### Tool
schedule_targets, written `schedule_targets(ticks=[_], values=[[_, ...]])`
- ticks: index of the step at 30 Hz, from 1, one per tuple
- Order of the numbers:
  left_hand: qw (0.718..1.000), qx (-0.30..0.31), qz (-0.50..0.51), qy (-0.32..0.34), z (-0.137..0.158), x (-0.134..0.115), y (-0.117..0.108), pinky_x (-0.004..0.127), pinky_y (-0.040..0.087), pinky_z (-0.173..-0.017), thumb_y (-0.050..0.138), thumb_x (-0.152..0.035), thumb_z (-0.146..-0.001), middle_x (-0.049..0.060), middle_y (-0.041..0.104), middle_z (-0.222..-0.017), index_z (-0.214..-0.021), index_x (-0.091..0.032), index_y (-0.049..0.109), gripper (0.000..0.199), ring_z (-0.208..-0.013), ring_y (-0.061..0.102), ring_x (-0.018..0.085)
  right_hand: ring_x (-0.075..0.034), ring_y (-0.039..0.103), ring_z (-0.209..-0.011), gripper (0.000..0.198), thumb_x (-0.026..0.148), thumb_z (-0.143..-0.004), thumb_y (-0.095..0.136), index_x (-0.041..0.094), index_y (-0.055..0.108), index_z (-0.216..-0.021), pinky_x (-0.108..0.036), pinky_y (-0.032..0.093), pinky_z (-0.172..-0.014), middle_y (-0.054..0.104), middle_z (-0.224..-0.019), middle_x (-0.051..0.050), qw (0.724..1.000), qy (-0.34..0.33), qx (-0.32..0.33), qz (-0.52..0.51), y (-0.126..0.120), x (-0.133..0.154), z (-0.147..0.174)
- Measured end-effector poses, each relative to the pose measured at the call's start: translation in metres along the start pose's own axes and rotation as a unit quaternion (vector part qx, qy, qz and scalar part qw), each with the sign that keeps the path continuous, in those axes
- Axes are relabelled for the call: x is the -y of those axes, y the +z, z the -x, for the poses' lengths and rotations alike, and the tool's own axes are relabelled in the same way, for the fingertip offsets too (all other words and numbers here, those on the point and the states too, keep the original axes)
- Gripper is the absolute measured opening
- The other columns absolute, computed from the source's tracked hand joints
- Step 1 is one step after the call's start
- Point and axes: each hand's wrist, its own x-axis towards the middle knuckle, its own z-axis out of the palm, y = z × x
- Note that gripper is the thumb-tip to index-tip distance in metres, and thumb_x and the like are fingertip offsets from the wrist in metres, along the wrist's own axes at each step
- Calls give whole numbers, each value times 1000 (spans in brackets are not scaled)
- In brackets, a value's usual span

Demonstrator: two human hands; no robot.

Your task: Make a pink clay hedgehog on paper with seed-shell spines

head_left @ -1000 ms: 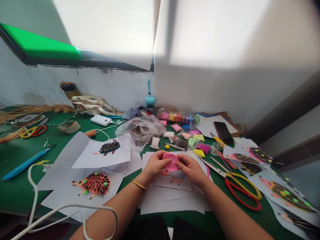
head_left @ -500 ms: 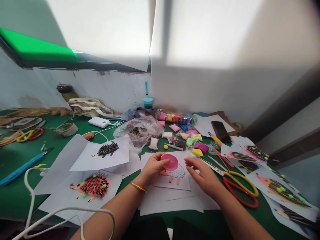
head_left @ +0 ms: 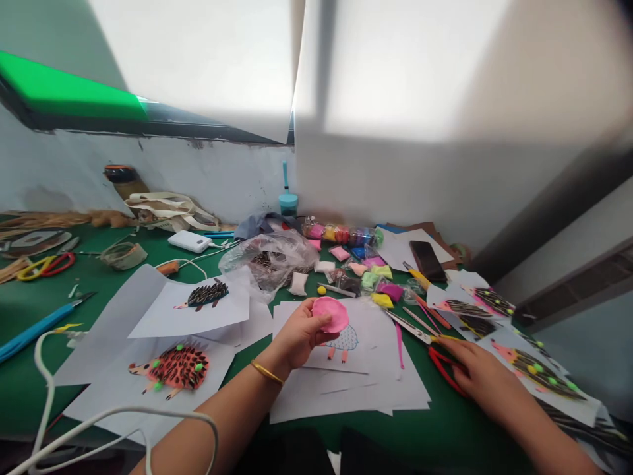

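Observation:
My left hand [head_left: 299, 336] pinches a flat round of pink modelling clay [head_left: 332, 315] between thumb and fingers, held up above the paper. Partly covered behind it is a drawing of a hedgehog [head_left: 345, 340] with a blue scalloped body and pink legs, on a white sheet. On the right, my right hand [head_left: 487, 376] is closed around the red and yellow handles of a pair of scissors [head_left: 413, 328], hiding most of them. The blades point away to the upper left. A pink plastic tool [head_left: 399, 346] lies on the sheets between the hands.
Small packets of coloured clay [head_left: 380, 270] and a plastic bag of seeds [head_left: 270, 260] lie behind the paper. Finished hedgehog pictures lie left [head_left: 171, 369] and right [head_left: 539, 373]. A white cable [head_left: 123, 414] loops at front left. A phone [head_left: 427, 261] rests at back right.
My right hand has moved right, away from the pink clay, onto the scissors' handles. My left hand still holds the clay round. The pink tool on the paper has come into view.

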Motion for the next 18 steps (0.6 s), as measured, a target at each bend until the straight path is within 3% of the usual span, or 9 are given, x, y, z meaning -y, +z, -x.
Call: schedule_targets(ticks=[4,6,10,13,18], values=[[999,-37,9,20,2,-9,-8,25,55,-69,77,-25,-69,8,65,-100,-106,-17,57,43,-84,65,17,-22,63,-86,55,25,-77,46,29,50,-132,-33,52,-71,61,-111,-7,999,41,5,-11,-9,12,2],[998,-47,23,21,4,-12,-13,24,54,-70,76,-23,-69,7,65,-98,-105,-17,58,41,-84,65,15,-22,64,-85,54,27,-77,48,29,51,-131,-32,52,-71,61,-110,-7,998,57,-5,-29,-15,14,7],[997,-61,42,12,6,-13,-16,27,55,-72,76,-22,-70,8,65,-102,-104,-17,59,39,-87,65,17,-26,63,-95,53,43,-79,53,26,55,-129,-34,52,-79,64,-107,-8,993,71,-21,-92,-30,20,15],[997,-66,40,1,7,-9,-11,29,55,-73,77,-22,-69,9,65,-102,-103,-17,58,40,-86,65,18,-29,61,-105,57,53,-79,55,27,55,-129,-36,52,-85,64,-116,-7,982,83,4,-170,-41,32,14],[998,-70,3,-10,6,-4,-5,24,53,-64,78,-27,-66,8,66,-96,-99,-17,57,41,-78,65,16,-31,52,-120,61,57,-80,54,28,50,-134,-39,49,-95,53,-135,-5,931,125,90,-332,-44,57,8]])
